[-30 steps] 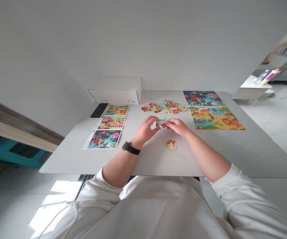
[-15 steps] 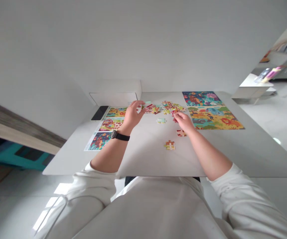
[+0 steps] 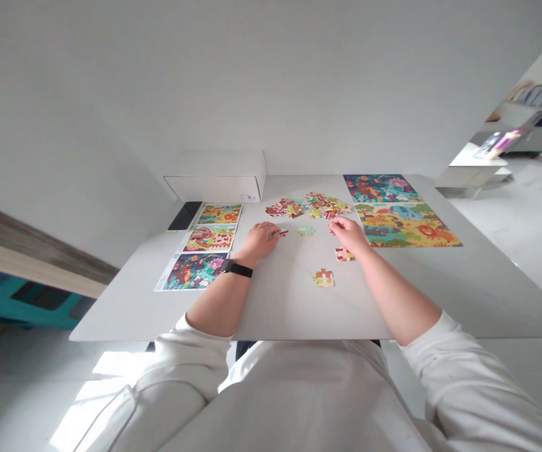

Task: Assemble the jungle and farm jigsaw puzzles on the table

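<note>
Most of the red-edged jigsaw piece (image 3: 283,233) was hidden by the left hand (image 3: 261,241); only a thin strip showed past the fingertips, which pinched it just above the table (image 3: 285,307), left of centre. The right hand (image 3: 349,233) had its fingers bunched together beside a red piece (image 3: 329,215) at the near edge of the right-hand heap (image 3: 326,203); whether they gripped anything could not be told.

There were two heaps of jigsaw pieces, that one and the left-hand heap (image 3: 284,208), close beside each other; overlap made their pieces impossible to count. Three small puzzle parts lay apart from the heaps: a pale green one (image 3: 305,231) between the hands, a red-and-pink one (image 3: 345,254) just below the right hand, its upper edge close to the wrist, and an orange-and-yellow one (image 3: 324,279) nearest the person, perhaps a single piece, perhaps two joined.

Three small printed pictures (image 3: 209,239) ran down the left side, the lowest partly covered near the watch (image 3: 236,268), and two larger pictures (image 3: 405,225) lay at the right. One phone (image 3: 185,216) and one white box (image 3: 212,188) stood behind on the left. Bottles (image 3: 497,145) at the far right were blurred, and a teal object (image 3: 40,295) was cut off at the left edge.
</note>
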Action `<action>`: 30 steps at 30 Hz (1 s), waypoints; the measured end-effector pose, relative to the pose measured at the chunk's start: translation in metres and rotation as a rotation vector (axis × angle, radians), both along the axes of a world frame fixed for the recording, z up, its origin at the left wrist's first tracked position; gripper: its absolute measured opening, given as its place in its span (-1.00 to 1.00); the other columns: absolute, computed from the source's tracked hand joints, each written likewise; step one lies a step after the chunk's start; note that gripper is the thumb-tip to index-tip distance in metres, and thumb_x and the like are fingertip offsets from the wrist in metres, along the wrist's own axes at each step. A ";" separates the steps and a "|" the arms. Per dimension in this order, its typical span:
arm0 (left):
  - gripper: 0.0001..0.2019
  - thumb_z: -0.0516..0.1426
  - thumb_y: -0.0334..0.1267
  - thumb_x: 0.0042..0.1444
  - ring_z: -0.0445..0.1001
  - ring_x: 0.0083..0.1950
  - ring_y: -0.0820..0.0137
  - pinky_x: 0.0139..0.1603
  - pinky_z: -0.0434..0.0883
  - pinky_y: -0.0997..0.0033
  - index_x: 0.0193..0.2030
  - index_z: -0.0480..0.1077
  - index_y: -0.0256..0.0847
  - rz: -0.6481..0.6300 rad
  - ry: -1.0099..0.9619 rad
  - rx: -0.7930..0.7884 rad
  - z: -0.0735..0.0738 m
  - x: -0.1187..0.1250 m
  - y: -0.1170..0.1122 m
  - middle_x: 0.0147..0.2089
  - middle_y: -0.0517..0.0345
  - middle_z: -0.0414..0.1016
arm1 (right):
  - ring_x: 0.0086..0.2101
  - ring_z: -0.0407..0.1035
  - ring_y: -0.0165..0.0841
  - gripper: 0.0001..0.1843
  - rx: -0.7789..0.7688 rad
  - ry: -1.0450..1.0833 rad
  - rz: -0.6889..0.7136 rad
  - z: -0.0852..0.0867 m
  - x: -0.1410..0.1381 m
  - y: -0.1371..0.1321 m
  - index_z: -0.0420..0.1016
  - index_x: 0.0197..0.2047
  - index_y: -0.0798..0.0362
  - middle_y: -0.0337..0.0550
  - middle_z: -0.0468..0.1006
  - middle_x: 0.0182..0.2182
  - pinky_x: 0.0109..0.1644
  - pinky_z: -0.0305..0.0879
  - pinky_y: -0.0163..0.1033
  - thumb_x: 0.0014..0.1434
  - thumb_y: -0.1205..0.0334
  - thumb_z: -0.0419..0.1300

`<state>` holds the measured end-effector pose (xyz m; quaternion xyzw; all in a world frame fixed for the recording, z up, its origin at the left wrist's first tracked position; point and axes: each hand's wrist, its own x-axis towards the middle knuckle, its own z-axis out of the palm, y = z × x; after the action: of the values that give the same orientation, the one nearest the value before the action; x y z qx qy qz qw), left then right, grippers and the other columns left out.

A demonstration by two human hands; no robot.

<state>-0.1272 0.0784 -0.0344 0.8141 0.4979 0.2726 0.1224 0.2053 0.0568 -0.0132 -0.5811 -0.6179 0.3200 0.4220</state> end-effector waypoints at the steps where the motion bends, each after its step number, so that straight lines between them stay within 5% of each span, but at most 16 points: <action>1: -0.77 0.22 -0.26 0.28 0.55 0.28 0.02 0.41 0.36 -0.04 0.01 0.66 -0.09 0.008 -0.001 0.007 -0.001 0.000 0.000 0.17 -0.12 0.65 | -0.25 0.55 -0.20 -0.78 0.003 -0.025 0.001 0.001 0.000 0.001 0.62 -0.22 -0.05 -0.16 0.71 -0.32 -0.04 0.41 -0.12 0.22 0.01 0.26; 5: -0.75 0.20 -0.29 0.27 0.54 0.28 0.05 0.43 0.35 -0.02 0.01 0.66 -0.07 0.033 -0.004 0.019 -0.002 0.002 0.001 0.20 -0.10 0.65 | -0.18 0.56 -0.20 -0.85 0.069 -0.158 0.065 0.009 -0.004 0.010 0.67 -0.18 -0.06 -0.14 0.74 -0.20 0.06 0.42 -0.08 0.22 0.13 0.30; 12: -0.76 0.20 -0.31 0.25 0.56 0.24 0.03 0.39 0.37 -0.03 -0.02 0.67 -0.08 0.028 -0.015 0.012 -0.001 0.002 0.002 0.17 -0.10 0.67 | 0.00 0.55 -0.08 -0.74 0.129 -0.490 0.398 0.017 -0.029 0.044 0.68 -0.13 -0.07 -0.09 0.72 -0.03 0.11 0.40 -0.07 0.07 0.32 0.46; 18: -0.77 0.20 -0.31 0.25 0.57 0.21 0.03 0.36 0.38 -0.02 -0.02 0.66 -0.09 0.049 0.007 0.036 -0.003 0.003 0.003 0.15 -0.10 0.68 | -0.05 0.55 -0.09 -0.66 0.127 -0.710 0.470 0.014 -0.042 0.059 0.67 -0.04 -0.05 -0.04 0.70 0.00 0.02 0.38 -0.13 0.09 0.35 0.46; 30: -0.72 0.13 -0.29 0.32 0.53 0.23 0.03 0.37 0.38 0.00 0.06 0.61 -0.12 0.168 0.108 0.033 0.000 -0.002 -0.002 0.18 -0.08 0.65 | -0.05 0.55 -0.16 -0.78 0.211 -0.738 0.495 0.007 0.010 0.046 0.69 -0.08 -0.02 -0.06 0.70 -0.06 0.06 0.38 -0.16 0.21 0.39 0.36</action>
<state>-0.1296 0.0763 -0.0343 0.7849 0.5657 0.2458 0.0587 0.2155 0.1031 -0.0059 -0.4449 -0.8765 0.1183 0.1410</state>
